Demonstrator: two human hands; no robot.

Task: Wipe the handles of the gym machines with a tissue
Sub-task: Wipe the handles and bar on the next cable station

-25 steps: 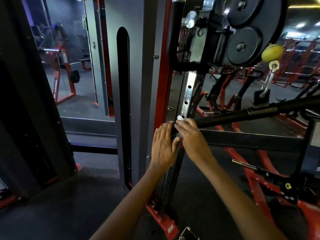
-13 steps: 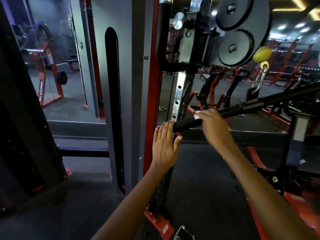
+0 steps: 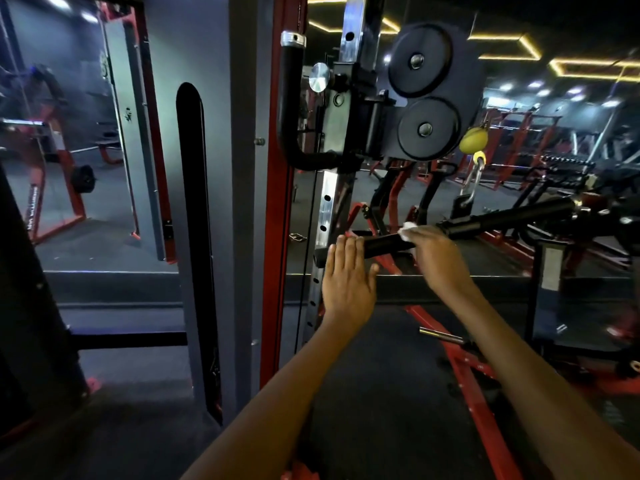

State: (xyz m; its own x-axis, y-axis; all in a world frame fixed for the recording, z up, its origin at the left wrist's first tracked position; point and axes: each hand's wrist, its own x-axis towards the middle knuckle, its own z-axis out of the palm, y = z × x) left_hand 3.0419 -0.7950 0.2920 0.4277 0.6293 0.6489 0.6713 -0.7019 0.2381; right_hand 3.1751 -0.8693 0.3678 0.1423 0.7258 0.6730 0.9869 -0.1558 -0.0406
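Here the right hand (image 3: pixel 438 258) pinches the tissue (image 3: pixel 408 231) around the handle (image 3: pixel 384 244); the left hand (image 3: pixel 348 275) rests flat, fingers straight.

The dark gym floor (image 3: pixel 381 393) carries the red machine frame (image 3: pixel 460 368).

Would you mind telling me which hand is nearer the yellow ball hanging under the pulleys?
Right. The right hand grips the tissue on the black handle, below-left of the yellow ball; the left hand lies flat farther left.
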